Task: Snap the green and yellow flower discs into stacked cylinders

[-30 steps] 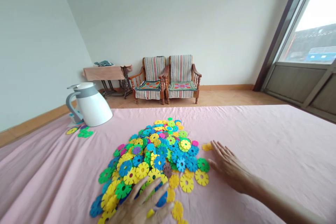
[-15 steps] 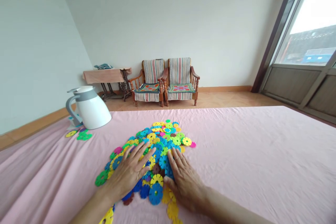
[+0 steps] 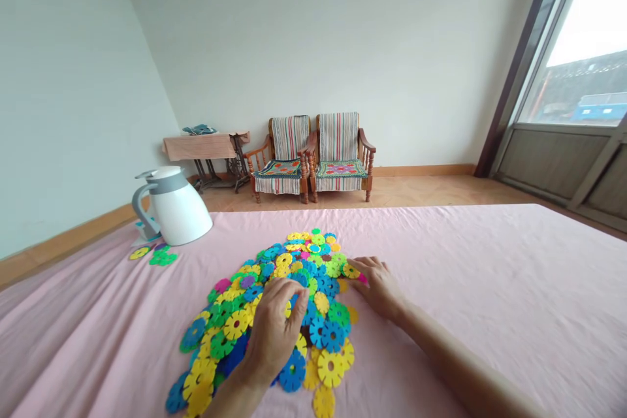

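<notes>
A heap of flower-shaped plastic discs (image 3: 236,324) in blue, yellow, green and other colours is spread over the pink cloth. My left hand (image 3: 277,320) is above the middle of the heap, its fingers curled in towards the thumb. What those fingertips hold, if anything, is hidden. At the heap's right edge, my right hand (image 3: 378,284) reaches in with thumb and forefinger apart. They lie around a yellow disc (image 3: 351,271), with a pink disc (image 3: 362,278) close by the thumb.
A white and grey jug (image 3: 182,212) stands at the table's far left. In front of it lie several loose green discs (image 3: 163,257) and a yellow one. Beyond the pink tablecloth (image 3: 465,274) are two wooden armchairs (image 3: 341,157) and a small covered table (image 3: 200,147).
My left hand has gone from flat on the heap to curled above it, shifting right. The right hand has moved outward and away, to the heap's right edge. More discs show near the front.
</notes>
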Tool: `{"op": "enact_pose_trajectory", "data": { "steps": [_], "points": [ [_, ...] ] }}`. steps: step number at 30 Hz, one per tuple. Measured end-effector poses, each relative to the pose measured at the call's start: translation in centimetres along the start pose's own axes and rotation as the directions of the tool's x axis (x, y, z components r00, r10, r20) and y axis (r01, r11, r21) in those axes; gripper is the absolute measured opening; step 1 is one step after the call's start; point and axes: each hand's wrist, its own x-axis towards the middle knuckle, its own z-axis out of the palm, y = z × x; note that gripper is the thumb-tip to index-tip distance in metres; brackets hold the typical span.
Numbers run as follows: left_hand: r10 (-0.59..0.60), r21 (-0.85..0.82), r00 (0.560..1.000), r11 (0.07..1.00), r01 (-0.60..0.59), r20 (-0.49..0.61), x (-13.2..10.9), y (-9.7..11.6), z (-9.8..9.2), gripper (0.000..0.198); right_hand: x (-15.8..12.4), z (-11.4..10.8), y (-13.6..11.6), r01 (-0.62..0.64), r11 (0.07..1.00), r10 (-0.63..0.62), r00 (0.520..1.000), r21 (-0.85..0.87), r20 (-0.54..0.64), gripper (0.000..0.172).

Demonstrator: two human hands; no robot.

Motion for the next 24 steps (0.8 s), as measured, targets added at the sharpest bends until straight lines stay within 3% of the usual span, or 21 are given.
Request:
{"op": "enact_pose_trajectory", "data": {
  "steps": [6,12,18,21,24],
  "points": [
    [-0.008,0.013,0.999,1.0,0.008,-0.04,-0.9,-3.3,0.7,0.018,0.1,1.4,0.8,0.026,0.996,-0.018,0.996,0.088,-0.093,0.029],
    [-0.064,-0.005,0.997,0.998,0.064,-0.043,-0.9,-4.1,0.7,0.017,-0.3,0.2,3.7,-0.243,0.959,0.271,0.935,0.143,-0.227,0.03],
    [-0.103,0.0,0.994,0.995,0.103,-0.024,-1.0,-4.1,0.8,0.019,-2.5,-2.2,7.3,-0.383,0.919,0.395,0.89,0.096,-0.226,0.025],
    [-0.113,0.006,0.993,0.994,0.113,-0.034,-1.1,-4.2,0.8,0.019,-3.2,-2.8,6.3,-0.384,0.923,0.381,0.89,0.039,-0.251,0.022],
    [-0.118,0.01,0.993,0.993,0.118,-0.026,-1.0,-4.1,0.8,0.018,-3.6,-2.7,2.9,-0.243,0.967,0.254,0.951,0.08,-0.178,0.019]
  ]
}}
